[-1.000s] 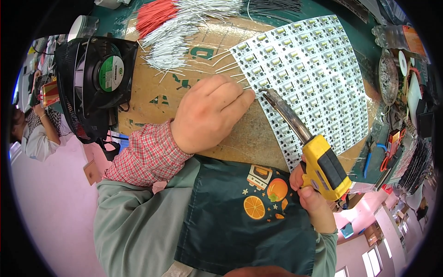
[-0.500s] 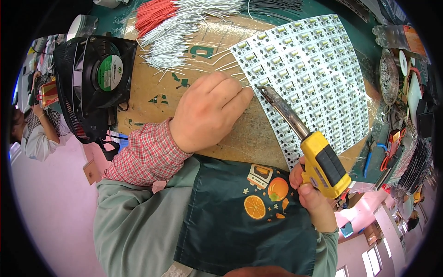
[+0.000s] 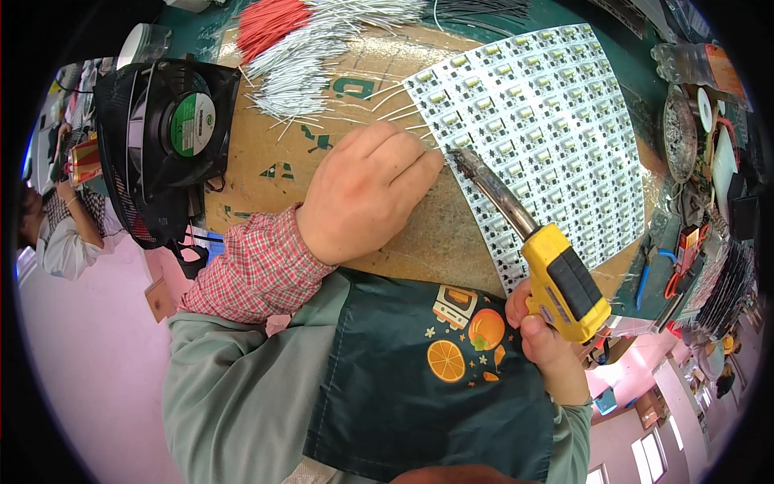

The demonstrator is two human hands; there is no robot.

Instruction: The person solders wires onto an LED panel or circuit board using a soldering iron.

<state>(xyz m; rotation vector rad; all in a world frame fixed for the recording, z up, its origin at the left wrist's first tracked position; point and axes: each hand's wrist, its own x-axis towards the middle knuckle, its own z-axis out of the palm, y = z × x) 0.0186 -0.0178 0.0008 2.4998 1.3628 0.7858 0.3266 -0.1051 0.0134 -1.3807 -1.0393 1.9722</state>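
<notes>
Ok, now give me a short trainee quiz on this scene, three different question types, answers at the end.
1. Multiple choice: What does the right hand hold?
A) a clear plastic bottle
B) a yellow-and-black pistol-shaped soldering iron with a metal barrel
C) a round metal dish

2. True or false: The black square-framed fan with a round green-and-white label stands to the left of the white sheet of small circuit boards.

3. Short answer: Which three colours are the bundled thin wires at the top of the picture?

Key: 1. B. 2. True. 3. Red, white and black.
</notes>
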